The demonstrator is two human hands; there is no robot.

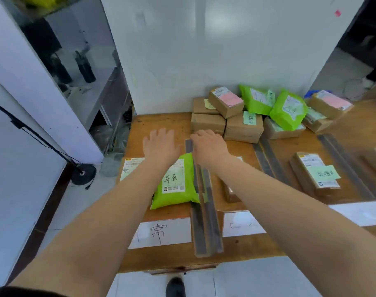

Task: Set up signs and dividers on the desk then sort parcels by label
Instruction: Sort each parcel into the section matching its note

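Bright green plastic mailer bags: three, one point(176, 183) at the near left of the wooden surface point(242, 247), two point(256, 99) point(288, 111) in the far pile.
Brown cardboard parcel boxes: about nine visible; six or seven in the far pile point(243, 129), some partly hidden, so the count is uncertain.
Grey strip dividers: three point(204, 211) point(268, 161) point(345, 166).
White paper signs with handwritten characters: two plainly seen point(161, 232) point(242, 225), a third blurred at the right edge.
Bare hands: two point(161, 146) point(208, 146).
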